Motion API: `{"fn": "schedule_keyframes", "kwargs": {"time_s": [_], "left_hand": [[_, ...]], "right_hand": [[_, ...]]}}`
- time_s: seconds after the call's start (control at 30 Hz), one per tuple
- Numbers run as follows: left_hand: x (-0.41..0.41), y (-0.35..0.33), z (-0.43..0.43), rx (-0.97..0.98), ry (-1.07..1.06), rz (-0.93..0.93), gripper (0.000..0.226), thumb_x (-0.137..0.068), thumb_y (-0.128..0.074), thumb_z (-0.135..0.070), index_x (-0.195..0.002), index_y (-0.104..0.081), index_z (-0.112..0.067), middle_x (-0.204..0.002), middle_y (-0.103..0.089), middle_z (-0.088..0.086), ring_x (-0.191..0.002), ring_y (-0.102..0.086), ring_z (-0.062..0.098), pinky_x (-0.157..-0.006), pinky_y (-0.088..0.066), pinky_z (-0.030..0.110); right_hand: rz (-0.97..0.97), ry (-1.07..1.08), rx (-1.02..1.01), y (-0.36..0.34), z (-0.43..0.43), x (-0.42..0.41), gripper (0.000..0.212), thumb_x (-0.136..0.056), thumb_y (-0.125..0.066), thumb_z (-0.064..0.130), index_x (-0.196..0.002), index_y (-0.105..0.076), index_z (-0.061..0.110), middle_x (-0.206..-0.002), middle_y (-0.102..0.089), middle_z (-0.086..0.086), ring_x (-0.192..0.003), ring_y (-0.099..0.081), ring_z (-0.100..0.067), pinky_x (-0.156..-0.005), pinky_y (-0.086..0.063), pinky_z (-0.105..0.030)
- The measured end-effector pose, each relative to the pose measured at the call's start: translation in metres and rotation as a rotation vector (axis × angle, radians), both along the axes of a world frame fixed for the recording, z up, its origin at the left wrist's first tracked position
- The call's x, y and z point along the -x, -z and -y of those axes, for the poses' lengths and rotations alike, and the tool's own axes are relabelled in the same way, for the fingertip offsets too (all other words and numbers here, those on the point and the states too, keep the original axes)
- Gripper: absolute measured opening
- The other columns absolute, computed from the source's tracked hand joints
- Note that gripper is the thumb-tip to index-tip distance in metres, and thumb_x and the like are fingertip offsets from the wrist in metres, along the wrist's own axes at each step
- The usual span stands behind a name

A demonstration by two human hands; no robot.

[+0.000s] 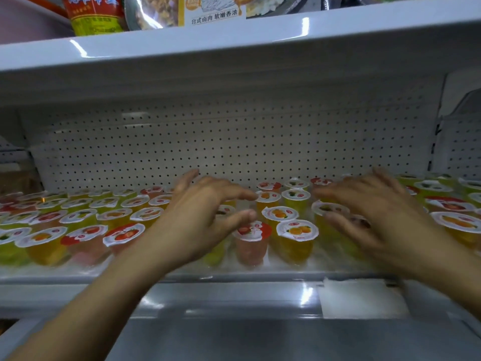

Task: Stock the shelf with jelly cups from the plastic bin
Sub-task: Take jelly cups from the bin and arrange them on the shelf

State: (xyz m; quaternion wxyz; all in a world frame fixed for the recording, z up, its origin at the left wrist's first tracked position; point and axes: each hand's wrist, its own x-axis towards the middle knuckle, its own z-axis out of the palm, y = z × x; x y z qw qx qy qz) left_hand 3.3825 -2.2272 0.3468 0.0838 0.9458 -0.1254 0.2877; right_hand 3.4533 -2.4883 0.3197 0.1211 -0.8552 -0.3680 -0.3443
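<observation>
Several jelly cups [297, 239] in orange, green and pink stand in rows across the white shelf [234, 277], foil lids up. My left hand [200, 220] hovers over the cups near the middle, fingers spread and straight, holding nothing. My right hand [377, 217] reaches in from the right over the cups, fingers spread too, blurred by motion, with nothing in it. A pink strawberry cup [251, 243] stands at the front between the two hands. The plastic bin is out of view.
A perforated white back panel [234, 142] closes the rear of the shelf. The shelf above [234, 45] hangs low over the cups and carries packaged food [96, 14]. A white price-tag strip [361, 298] runs along the front edge.
</observation>
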Motion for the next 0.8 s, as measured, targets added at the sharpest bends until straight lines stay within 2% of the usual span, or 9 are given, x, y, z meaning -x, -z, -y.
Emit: {"fn": "schedule_keyframes", "kwargs": {"time_s": [0.1, 0.17, 0.27, 0.4, 0.53, 0.6, 0.67, 0.8], "left_hand": [[-0.022, -0.028, 0.004, 0.074, 0.099, -0.185, 0.033, -0.081, -0.062, -0.056, -0.112, -0.066, -0.046, -0.115, -0.062, -0.029, -0.109, -0.055, -0.004, -0.097, -0.042, 0.027], [-0.042, -0.038, 0.008, 0.059, 0.140, -0.338, 0.028, -0.081, -0.070, -0.048, -0.109, -0.069, -0.046, -0.107, -0.063, -0.033, -0.101, -0.058, -0.008, -0.089, -0.046, 0.022], [-0.070, -0.040, 0.015, -0.020, 0.195, -0.533, 0.037, -0.077, -0.077, -0.045, -0.112, -0.070, -0.038, -0.108, -0.068, -0.023, -0.093, -0.059, -0.011, -0.086, -0.047, 0.016], [-0.094, -0.035, 0.019, -0.040, 0.243, -0.663, 0.043, -0.075, -0.082, -0.033, -0.116, -0.070, -0.031, -0.112, -0.069, -0.017, -0.094, -0.062, -0.009, -0.086, -0.049, 0.015], [-0.101, -0.036, 0.019, 0.026, 0.294, -0.723, 0.043, -0.075, -0.083, -0.025, -0.116, -0.070, -0.025, -0.109, -0.071, -0.014, -0.097, -0.064, -0.003, -0.076, -0.047, 0.006], [-0.100, -0.035, 0.018, 0.068, 0.302, -0.734, 0.043, -0.073, -0.084, -0.024, -0.114, -0.071, -0.022, -0.107, -0.072, -0.013, -0.096, -0.065, -0.002, -0.079, -0.049, 0.009], [-0.099, -0.034, 0.017, 0.087, 0.281, -0.714, 0.042, -0.072, -0.085, -0.024, -0.112, -0.071, -0.021, -0.104, -0.073, -0.011, -0.095, -0.067, 0.001, -0.086, -0.053, 0.019], [-0.096, -0.034, 0.009, 0.003, 0.149, -0.599, 0.043, -0.071, -0.085, -0.034, -0.110, -0.072, -0.025, -0.103, -0.070, -0.016, -0.093, -0.064, -0.004, -0.091, -0.054, 0.025]], "right_hand": [[-0.192, 0.047, 0.119, -0.032, 0.011, -0.011, 0.039, -0.090, -0.047, 0.056, -0.128, -0.050, 0.050, -0.119, -0.054, 0.024, -0.117, -0.045, -0.007, -0.113, -0.014, -0.034], [-0.264, 0.078, 0.278, -0.041, 0.011, -0.022, 0.041, -0.087, -0.052, 0.055, -0.128, -0.045, 0.056, -0.117, -0.043, 0.031, -0.111, -0.038, 0.001, -0.104, -0.019, -0.023], [-0.363, 0.100, 0.319, -0.046, 0.004, -0.032, 0.047, -0.083, -0.055, 0.060, -0.128, -0.046, 0.056, -0.128, -0.052, 0.024, -0.114, -0.047, -0.006, -0.100, -0.038, -0.030], [-0.448, 0.161, 0.339, -0.042, -0.007, -0.043, 0.045, -0.082, -0.056, 0.061, -0.126, -0.048, 0.053, -0.128, -0.054, 0.018, -0.110, -0.052, -0.009, -0.096, -0.044, -0.030], [-0.492, 0.174, 0.308, -0.040, -0.014, -0.051, 0.040, -0.078, -0.060, 0.059, -0.117, -0.056, 0.051, -0.116, -0.060, 0.018, -0.098, -0.057, -0.008, -0.086, -0.050, -0.030], [-0.494, 0.175, 0.288, -0.039, -0.016, -0.055, 0.039, -0.074, -0.062, 0.058, -0.112, -0.057, 0.049, -0.108, -0.060, 0.018, -0.090, -0.057, -0.007, -0.079, -0.052, -0.030], [-0.515, 0.157, 0.246, -0.039, -0.020, -0.058, 0.039, -0.070, -0.066, 0.057, -0.107, -0.056, 0.047, -0.102, -0.060, 0.018, -0.086, -0.059, -0.006, -0.076, -0.054, -0.033], [-0.580, 0.027, 0.180, -0.037, -0.032, -0.060, 0.028, -0.076, -0.073, 0.046, -0.099, -0.060, 0.039, -0.099, -0.062, 0.017, -0.089, -0.059, -0.003, -0.081, -0.054, -0.033]]}}
